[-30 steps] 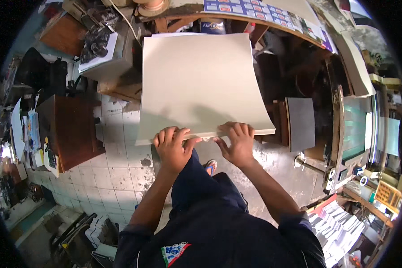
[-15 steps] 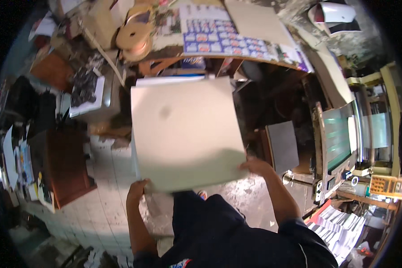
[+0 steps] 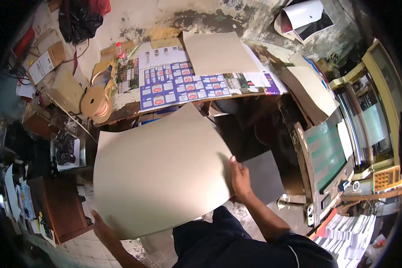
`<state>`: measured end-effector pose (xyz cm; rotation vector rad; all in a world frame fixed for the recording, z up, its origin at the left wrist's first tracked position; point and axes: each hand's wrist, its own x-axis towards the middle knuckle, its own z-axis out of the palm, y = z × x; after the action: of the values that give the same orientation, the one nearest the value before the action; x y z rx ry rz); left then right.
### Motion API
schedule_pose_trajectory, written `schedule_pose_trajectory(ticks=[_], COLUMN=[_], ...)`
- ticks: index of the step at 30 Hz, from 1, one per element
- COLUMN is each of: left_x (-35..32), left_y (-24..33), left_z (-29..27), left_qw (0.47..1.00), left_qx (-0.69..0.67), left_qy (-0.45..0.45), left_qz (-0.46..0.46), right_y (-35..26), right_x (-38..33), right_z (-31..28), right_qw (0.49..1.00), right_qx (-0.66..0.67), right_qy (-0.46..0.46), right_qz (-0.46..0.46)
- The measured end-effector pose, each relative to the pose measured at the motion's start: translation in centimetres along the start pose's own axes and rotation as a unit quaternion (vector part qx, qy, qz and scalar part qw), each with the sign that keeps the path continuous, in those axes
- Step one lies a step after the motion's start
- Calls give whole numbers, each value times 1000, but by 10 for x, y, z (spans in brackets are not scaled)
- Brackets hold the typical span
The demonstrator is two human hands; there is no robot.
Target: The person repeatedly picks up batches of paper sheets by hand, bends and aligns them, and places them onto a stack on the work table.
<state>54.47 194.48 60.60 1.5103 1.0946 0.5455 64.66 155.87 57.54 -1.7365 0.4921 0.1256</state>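
From my remote post I see large pale sheet (image 3: 165,174) bowed, aloft on near side of table (image 3: 128,110). Right hand (image 3: 241,179) nearer table, fingers pinching sheet's edge. Left hand (image 3: 106,231) farther from table, fingers mostly hidden; can't tell how closed. Risk: unsupported far corners could sag, crease against table front; uneven grip could cause slipping.
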Motion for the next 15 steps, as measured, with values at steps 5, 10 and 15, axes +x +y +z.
schedule_pose_trajectory(ticks=[5, 10, 15], left_x=[-80, -107, -128], left_y=[54, 148, 185], left_z=[72, 194, 258], left_qw=[985, 920, 929], left_qx=[-109, -153, -162], left_qy=[-23, 82, -88], left_qz=[133, 351, 322], right_y=[-4, -129, -131], right_x=[53, 116, 187], right_z=[-116, -194, -245], right_qw=[995, 940, 971], right_qx=[86, 311, 202], right_qy=[34, 21, 41], right_qz=[-25, -140, -121])
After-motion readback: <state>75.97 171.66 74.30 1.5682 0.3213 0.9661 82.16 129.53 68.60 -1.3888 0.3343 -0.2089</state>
